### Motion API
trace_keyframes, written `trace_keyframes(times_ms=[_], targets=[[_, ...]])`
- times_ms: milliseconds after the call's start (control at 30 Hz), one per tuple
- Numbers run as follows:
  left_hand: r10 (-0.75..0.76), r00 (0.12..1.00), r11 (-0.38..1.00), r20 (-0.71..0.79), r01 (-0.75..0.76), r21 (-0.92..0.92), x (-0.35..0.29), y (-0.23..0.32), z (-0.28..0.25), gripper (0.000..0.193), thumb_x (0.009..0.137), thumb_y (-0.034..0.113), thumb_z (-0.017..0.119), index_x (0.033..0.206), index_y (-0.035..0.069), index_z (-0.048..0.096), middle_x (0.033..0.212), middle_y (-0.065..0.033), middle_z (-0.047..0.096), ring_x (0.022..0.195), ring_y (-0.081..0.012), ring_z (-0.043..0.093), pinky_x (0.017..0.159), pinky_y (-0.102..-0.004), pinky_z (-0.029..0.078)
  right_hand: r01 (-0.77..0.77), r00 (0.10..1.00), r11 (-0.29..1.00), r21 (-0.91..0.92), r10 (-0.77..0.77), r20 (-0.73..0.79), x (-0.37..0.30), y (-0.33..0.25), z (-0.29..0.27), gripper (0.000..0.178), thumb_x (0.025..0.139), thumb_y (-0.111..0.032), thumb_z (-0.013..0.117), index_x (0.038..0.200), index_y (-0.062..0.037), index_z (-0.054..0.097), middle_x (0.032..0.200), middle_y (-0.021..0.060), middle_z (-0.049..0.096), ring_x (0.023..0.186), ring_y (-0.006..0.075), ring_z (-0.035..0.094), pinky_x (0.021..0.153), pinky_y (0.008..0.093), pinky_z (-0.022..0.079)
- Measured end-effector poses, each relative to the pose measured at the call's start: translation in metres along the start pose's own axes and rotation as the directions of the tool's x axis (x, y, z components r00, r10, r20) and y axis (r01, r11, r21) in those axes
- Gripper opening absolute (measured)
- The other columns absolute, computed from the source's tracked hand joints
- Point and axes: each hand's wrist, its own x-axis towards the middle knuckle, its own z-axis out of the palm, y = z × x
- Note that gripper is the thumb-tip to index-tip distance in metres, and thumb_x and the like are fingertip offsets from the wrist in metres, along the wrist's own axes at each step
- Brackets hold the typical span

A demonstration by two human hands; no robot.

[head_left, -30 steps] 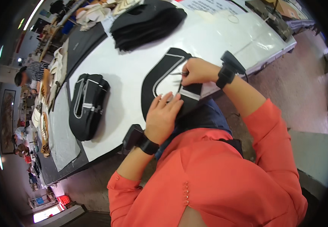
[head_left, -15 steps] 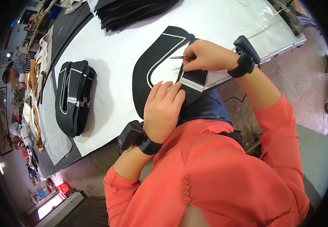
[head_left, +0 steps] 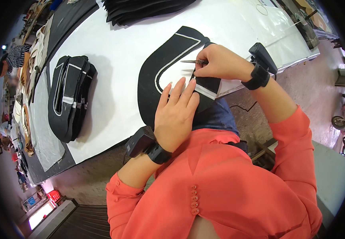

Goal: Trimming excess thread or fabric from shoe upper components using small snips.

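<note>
A black, U-shaped piece of thick fabric (head_left: 148, 81) lies on the white tabletop before me. White tape lines its inner edge, and a wider white band (head_left: 205, 92) crosses its right arm. My left hand (head_left: 175, 115) rests flat on the near curve of the piece, fingers spread, holding nothing. At the right arm, my right hand (head_left: 224, 61) is closed around a slim pointed metal tool (head_left: 191, 61), which looks like small scissors or snips. Its tip points left over the white gap inside the U. The hand hides the tool's other end, and its thumb and fingertips are by the fabric edge.
To the left stands a stack of similar black pieces (head_left: 71, 99) with white trim. A thick pile of black fabric (head_left: 144, 10) sits at the far edge. The white tabletop (head_left: 113, 99) ends close to my waist. Metal equipment (head_left: 300, 24) is at the far right corner.
My left hand's fingers have spread apart on the fabric. My right hand keeps the pointed tool at nearly the same spot. The whole view has shifted slightly.
</note>
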Motion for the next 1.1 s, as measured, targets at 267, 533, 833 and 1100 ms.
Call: trace_keyframes(times_ms=[267,533,833,1100], targets=[[-0.001,1.000,1.000,0.028,0.002,-0.025,0.006,0.000,-0.004,0.023,0.087,0.001,0.059,0.110,0.004,0.063,0.137,-0.0102,0.063,0.130,-0.0317,0.057,0.113,-0.0495,0.040,-0.040,0.996,0.998,-0.043,0.043,0.083,0.005,0.002,-0.018,0.023,0.082,-0.019,0.075,0.084,0.0039,0.070,0.068,0.0094,0.064,0.064,0.0153,0.058,0.064,0.0305,0.048],[0.054,0.998,0.997,0.015,-0.055,0.057,0.004,0.001,-0.003,0.021,0.091,0.005,0.055,0.111,0.002,0.062,0.135,-0.0129,0.064,0.127,-0.0324,0.058,0.112,-0.0492,0.041,0.001,0.999,0.998,-0.058,-0.004,-0.045,0.005,0.007,-0.008,0.028,0.079,-0.024,0.075,0.084,0.0036,0.072,0.069,0.0104,0.066,0.065,0.0163,0.061,0.066,0.0302,0.050],[0.085,0.996,0.993,0.034,-0.087,0.077,-0.011,-0.013,-0.018,0.028,0.088,0.003,0.061,0.116,0.004,0.067,0.128,-0.0098,0.066,0.128,-0.0317,0.057,0.112,-0.0489,0.042,-0.043,0.980,0.998,-0.041,0.034,-0.195,-0.018,-0.014,0.034,0.026,0.080,-0.023,0.075,0.086,0.0028,0.073,0.072,0.0130,0.069,0.066,0.0201,0.066,0.066,0.0313,0.052],[0.123,0.990,0.992,0.063,-0.125,0.021,-0.022,-0.023,-0.017,0.033,0.091,0.005,0.057,0.123,0.003,0.064,0.137,-0.0107,0.063,0.132,-0.0298,0.055,0.115,-0.0477,0.039,-0.071,0.997,0.996,-0.062,0.073,0.037,-0.016,-0.014,-0.002,0.022,0.083,-0.020,0.075,0.085,0.0022,0.072,0.069,0.0064,0.064,0.064,0.0124,0.058,0.063,0.0289,0.048]])
